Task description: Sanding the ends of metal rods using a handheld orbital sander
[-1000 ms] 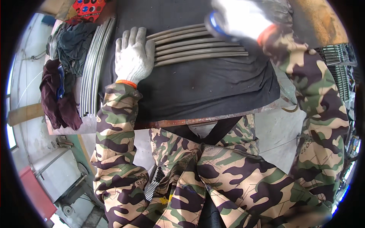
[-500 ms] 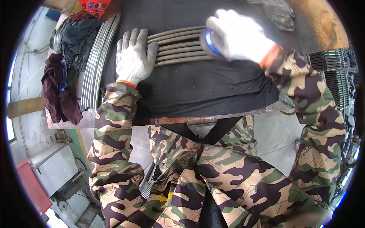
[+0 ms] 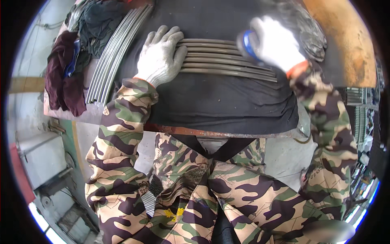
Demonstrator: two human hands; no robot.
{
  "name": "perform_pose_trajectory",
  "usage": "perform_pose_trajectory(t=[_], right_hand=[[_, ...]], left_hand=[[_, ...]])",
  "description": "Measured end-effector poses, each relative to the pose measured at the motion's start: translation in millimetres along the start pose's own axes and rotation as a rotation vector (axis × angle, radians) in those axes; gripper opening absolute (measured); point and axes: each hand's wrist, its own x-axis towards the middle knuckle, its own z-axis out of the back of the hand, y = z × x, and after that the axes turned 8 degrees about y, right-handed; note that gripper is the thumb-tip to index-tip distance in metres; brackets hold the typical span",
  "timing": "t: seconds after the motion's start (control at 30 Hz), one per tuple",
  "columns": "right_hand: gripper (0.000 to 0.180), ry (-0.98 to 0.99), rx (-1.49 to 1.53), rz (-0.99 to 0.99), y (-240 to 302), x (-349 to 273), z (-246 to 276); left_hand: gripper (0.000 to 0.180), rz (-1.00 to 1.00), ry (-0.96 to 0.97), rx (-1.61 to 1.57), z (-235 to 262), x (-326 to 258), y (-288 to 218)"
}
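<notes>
Several curved metal strips (image 3: pixel 227 61) lie side by side on a black cloth (image 3: pixel 227 101) over the workbench. My left hand (image 3: pixel 160 57), in a white knit glove, lies flat with spread fingers on the strips' left ends. My right hand (image 3: pixel 276 42), also gloved, is closed around a small blue round object (image 3: pixel 246 42) and rests it on the strips toward their right part. The hand is blurred with motion. Camouflage sleeves cover both forearms.
A second bundle of curved metal strips (image 3: pixel 111 57) lies along the bench's left side. Dark rags (image 3: pixel 65 73) are heaped at the far left. A grey cloth (image 3: pixel 304 28) and a rusty orange surface (image 3: pixel 341 40) sit at the back right. The bench's front edge (image 3: pixel 219 133) runs above my knees.
My right hand has moved down and left from the back right onto the strips with the blue object. My left hand has stayed on the strips' left ends.
</notes>
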Motion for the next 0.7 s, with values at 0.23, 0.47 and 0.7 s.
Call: perform_pose_trajectory(t=[0.23, 0.47, 0.7], right_hand=[[0.023, -0.044, -0.024, 0.108, 24, 10, -2], [0.022, -0.052, 0.088, 0.334, 64, 0, 7], [0.021, -0.03, -0.005, 0.25, 63, 30, -1]], left_hand=[[0.052, 0.048, -0.137, 0.082, -9, -5, -6], [0.057, 0.14, -0.076, 0.118, -11, -12, -13], [0.055, 0.119, -0.086, 0.069, -17, -11, -7]])
